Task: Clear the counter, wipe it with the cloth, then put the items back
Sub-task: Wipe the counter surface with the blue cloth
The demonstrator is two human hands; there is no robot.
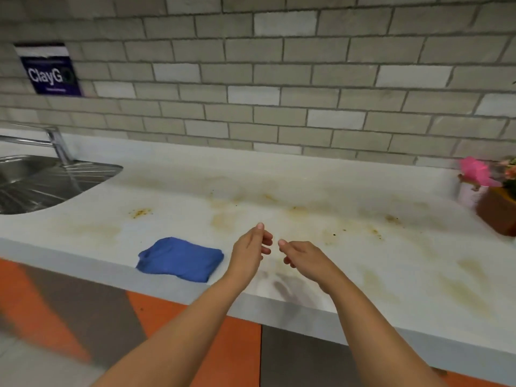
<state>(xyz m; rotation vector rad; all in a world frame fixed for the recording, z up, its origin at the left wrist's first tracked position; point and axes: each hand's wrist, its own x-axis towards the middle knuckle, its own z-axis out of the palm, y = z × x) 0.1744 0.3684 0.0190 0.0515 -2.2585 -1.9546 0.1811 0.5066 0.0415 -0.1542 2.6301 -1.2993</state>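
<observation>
A folded blue cloth (180, 259) lies near the front edge of the white counter (307, 196), which shows yellowish stains and crumbs. My left hand (251, 248) hovers just right of the cloth, fingers loosely curled and holding nothing. My right hand (300, 255) hovers beside it, fingertips almost meeting the left hand's, also empty. At the far right of the counter stand a brown flower pot (498, 212) and a white cup (469, 194) with pink flowers (476, 170).
A steel sink (42, 180) with a tap (57, 143) sits at the left end. A grey brick-tile wall runs behind, with a dark sign (50, 69) on it. Orange and grey cabinet fronts (229, 350) lie below the counter edge.
</observation>
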